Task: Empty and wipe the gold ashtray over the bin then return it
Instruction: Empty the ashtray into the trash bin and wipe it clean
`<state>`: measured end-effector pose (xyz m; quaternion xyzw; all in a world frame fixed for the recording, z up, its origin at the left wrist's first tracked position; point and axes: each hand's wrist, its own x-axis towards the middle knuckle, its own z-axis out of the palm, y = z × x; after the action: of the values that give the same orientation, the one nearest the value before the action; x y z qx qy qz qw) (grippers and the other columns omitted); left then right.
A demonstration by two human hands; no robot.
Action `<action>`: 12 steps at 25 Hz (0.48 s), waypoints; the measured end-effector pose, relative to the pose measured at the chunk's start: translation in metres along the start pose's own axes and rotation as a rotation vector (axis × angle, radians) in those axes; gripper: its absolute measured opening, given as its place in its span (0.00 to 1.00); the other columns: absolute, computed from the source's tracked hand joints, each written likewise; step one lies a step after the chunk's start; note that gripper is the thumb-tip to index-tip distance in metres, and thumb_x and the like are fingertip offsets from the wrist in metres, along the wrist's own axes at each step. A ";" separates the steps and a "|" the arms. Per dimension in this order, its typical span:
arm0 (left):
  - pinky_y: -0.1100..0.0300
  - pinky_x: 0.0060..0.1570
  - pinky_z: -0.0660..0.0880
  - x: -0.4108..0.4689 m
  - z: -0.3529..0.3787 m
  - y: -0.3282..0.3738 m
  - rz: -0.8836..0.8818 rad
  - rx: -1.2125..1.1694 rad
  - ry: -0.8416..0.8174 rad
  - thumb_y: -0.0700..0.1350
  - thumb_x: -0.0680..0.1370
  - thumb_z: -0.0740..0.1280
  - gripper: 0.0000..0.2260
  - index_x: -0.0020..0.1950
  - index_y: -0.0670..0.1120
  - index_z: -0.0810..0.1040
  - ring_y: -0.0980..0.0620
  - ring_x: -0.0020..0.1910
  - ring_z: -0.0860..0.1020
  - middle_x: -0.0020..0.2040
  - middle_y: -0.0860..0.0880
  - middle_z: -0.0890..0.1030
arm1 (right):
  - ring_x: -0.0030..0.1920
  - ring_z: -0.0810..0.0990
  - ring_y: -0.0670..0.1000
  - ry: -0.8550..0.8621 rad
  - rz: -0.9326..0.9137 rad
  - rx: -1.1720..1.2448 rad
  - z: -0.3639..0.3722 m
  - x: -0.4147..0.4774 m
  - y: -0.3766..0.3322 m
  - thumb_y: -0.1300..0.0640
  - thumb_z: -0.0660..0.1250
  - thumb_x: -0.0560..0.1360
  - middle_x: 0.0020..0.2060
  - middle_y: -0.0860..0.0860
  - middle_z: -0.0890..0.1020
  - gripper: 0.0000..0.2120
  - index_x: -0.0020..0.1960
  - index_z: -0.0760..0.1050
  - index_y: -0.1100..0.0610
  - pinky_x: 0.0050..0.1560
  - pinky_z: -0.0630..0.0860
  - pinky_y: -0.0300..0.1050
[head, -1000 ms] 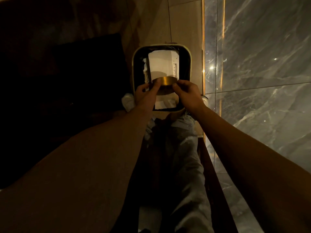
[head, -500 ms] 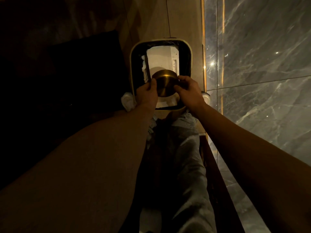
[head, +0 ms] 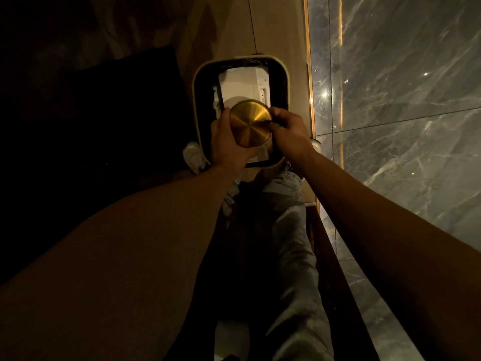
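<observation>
Over bin [head: 278, 71], ashtray [head: 250, 126] now fully inverted

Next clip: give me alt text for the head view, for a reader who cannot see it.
Two bare hands, left hand and right hand, hold a round gold ashtray with its flat brushed base facing the camera, over an open bin with white waste inside. Dim room, grey marble wall on the right.

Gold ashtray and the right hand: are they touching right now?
Touching. The head view shows the right hand with its fingertips pressed on the gold ashtray's right edge, held over the bin; no gap shows between them.
</observation>
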<state>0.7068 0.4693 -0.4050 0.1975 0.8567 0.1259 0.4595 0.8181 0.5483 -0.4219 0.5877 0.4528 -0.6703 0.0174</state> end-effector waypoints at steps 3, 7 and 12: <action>0.47 0.65 0.71 -0.002 -0.003 -0.001 0.083 0.094 -0.050 0.49 0.63 0.81 0.53 0.80 0.50 0.51 0.39 0.69 0.68 0.71 0.39 0.60 | 0.57 0.79 0.53 -0.006 -0.002 -0.007 -0.002 -0.001 -0.004 0.60 0.62 0.78 0.57 0.56 0.81 0.15 0.64 0.75 0.58 0.60 0.75 0.47; 0.48 0.59 0.73 0.000 -0.006 0.007 0.142 0.172 -0.057 0.51 0.64 0.80 0.53 0.80 0.52 0.51 0.37 0.64 0.71 0.69 0.38 0.62 | 0.56 0.76 0.49 -0.005 -0.037 0.010 -0.008 -0.003 -0.008 0.64 0.60 0.79 0.53 0.52 0.78 0.16 0.66 0.73 0.60 0.57 0.74 0.41; 0.46 0.61 0.73 0.003 -0.008 0.010 0.221 0.315 -0.004 0.54 0.62 0.80 0.49 0.77 0.46 0.59 0.39 0.68 0.68 0.70 0.40 0.64 | 0.55 0.78 0.48 -0.021 -0.104 -0.085 -0.014 -0.006 -0.008 0.60 0.62 0.79 0.54 0.51 0.80 0.17 0.67 0.72 0.58 0.58 0.75 0.42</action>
<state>0.7009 0.4791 -0.3995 0.3599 0.8381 0.0395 0.4080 0.8260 0.5589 -0.4106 0.5549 0.5106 -0.6567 0.0121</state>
